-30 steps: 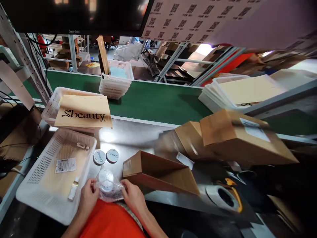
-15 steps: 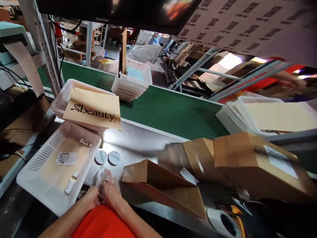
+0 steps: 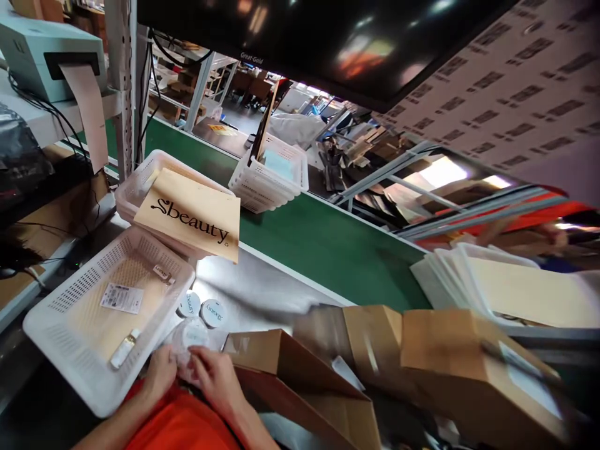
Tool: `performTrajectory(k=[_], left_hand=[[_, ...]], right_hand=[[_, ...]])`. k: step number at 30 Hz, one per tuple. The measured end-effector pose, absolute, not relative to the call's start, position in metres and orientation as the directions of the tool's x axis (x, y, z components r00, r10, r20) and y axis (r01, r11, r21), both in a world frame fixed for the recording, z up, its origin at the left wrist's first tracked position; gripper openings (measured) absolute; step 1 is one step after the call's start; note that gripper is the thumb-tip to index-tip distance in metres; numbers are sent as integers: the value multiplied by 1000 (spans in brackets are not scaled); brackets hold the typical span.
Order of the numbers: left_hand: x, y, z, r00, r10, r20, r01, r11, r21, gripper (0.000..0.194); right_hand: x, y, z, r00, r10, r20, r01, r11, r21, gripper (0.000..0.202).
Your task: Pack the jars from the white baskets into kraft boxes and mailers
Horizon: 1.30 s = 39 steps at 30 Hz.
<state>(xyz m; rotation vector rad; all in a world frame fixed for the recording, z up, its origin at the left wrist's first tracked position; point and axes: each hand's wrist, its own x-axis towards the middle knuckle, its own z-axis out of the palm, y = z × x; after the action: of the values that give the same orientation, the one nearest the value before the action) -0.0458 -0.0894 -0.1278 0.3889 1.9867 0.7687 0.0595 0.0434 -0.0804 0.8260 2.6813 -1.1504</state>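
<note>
My left hand and my right hand are close together at the table's near edge, fingers closed on crinkled clear plastic wrap. A round white shape with faint lettering shows through the wrap. Just beyond stand two round white tins, the left tin and the right tin, both lettered "sbeauty" on top. Left of my hands is a white perforated basket with a printed label, a small bottle with yellowish liquid and a small white item.
An "sbeauty" envelope lies across another white basket. Right of my hands stand an open carton and more cardboard boxes. Beyond runs a green conveyor belt with stacked baskets. A monitor hangs overhead.
The view has turned and shifted. My hands have drawn a little apart, and the round white shape in the plastic wrap now shows more clearly between them.
</note>
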Motion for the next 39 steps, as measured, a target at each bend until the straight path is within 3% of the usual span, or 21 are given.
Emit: performTrajectory(k=[3, 5, 9, 11, 13, 16, 19, 23, 26, 29, 31, 39], left_hand=[[-46, -101, -118, -553, 606, -571, 95, 727, 680, 35], [-42, -103, -113, -598, 651, -467, 196, 684, 703, 42], [-42, -93, -102, -615, 736, -285, 431, 615, 660, 64], [-48, -85, -94, -553, 786, -275, 549, 592, 590, 65], [-57, -75, -88, -482, 829, -283, 620, 551, 558, 53], [-67, -62, -83, -426, 856, -294, 635, 514, 576, 28], [-74, -50, -84, -435, 853, -289, 605, 515, 607, 33], [-86, -33, -88, -458, 857, -237, 538, 479, 694, 34], [-96, -21, -92, -454, 862, -225, 509, 458, 728, 43], [-101, -11, -93, -448, 865, -227, 479, 447, 756, 49], [-101, -9, -93, -435, 871, -230, 472, 438, 765, 47], [-96, -11, -92, -347, 907, -239, 521, 398, 755, 40]], right_hand=[[26, 82, -82, -661, 720, -213, 680, 454, -576, 43], [2, 103, -97, -532, 813, -235, 783, 368, -501, 49], [-17, 116, -132, -305, 882, -359, 916, 169, -363, 85], [-12, 113, -140, -250, 887, -389, 935, 117, -335, 89], [-4, 110, -140, -224, 891, -396, 937, 84, -340, 86], [7, 109, -131, -228, 894, -385, 907, 52, -417, 62], [19, 104, -113, -264, 906, -330, 826, 35, -563, 41], [53, 74, -85, -256, 950, -182, 651, 30, -759, 42], [84, 43, -72, -383, 921, -68, 509, 149, -848, 39], [101, 22, -73, -584, 812, 8, 516, 379, -768, 25], [99, 20, -77, -618, 786, -3, 575, 449, -683, 26], [61, 32, -80, -553, 776, -301, 706, 246, -664, 40]])
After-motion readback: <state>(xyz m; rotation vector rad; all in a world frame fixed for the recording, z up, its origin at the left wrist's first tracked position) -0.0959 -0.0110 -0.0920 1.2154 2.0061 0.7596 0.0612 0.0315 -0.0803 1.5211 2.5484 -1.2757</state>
